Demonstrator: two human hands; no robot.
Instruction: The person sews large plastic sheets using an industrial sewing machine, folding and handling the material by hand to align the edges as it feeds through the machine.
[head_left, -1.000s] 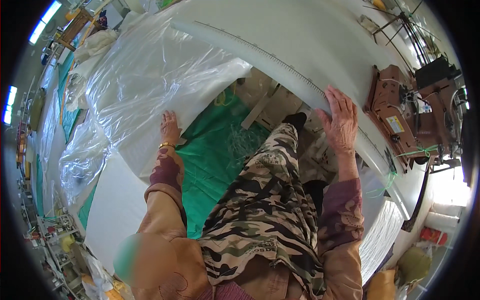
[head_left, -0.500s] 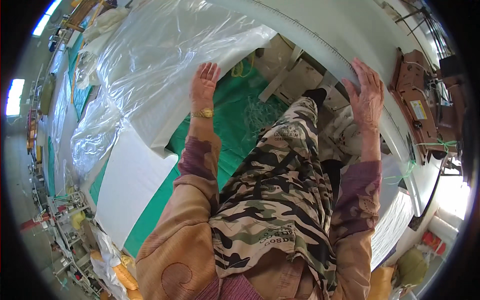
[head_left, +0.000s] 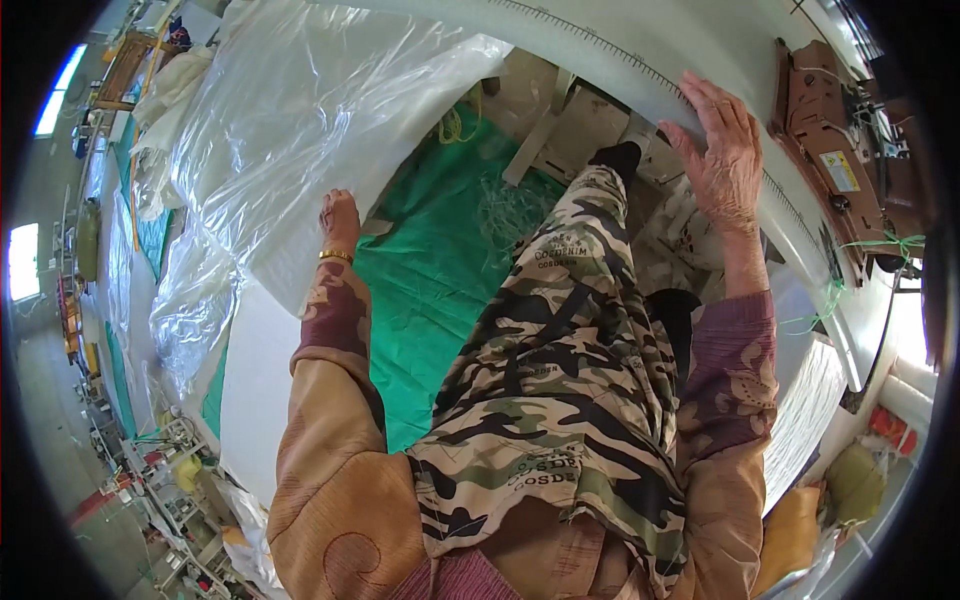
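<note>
My left hand (head_left: pixel 340 216) has its fingers curled in at the edge of a translucent plastic sheet (head_left: pixel 290 150), at the left. The fingertips are partly hidden, and the sheet's edge appears gripped in them. A gold band circles that wrist. My right hand (head_left: pixel 725 165) lies with thumb and fingers apart on the edge of a pale worktable (head_left: pixel 640 45), over a printed ruler scale; it holds nothing. Below the plastic, a white sheet (head_left: pixel 262 365) spreads beside my left arm. A green tarp (head_left: pixel 430 270) covers the floor between my left arm and my leg.
A brown machine (head_left: pixel 820 150) stands on the table at the right, with green string (head_left: pixel 885 243) tied near it. Loose clear plastic strands (head_left: pixel 515 210) lie on the tarp. Table supports (head_left: pixel 540 130) stand near my foot. Sewing machines (head_left: pixel 180 480) line the far left.
My left hand has moved left and down, and its fingers have gone from stretched out to curled. The sheet's edge has shifted left, baring more tarp. My right hand stays at the table edge.
</note>
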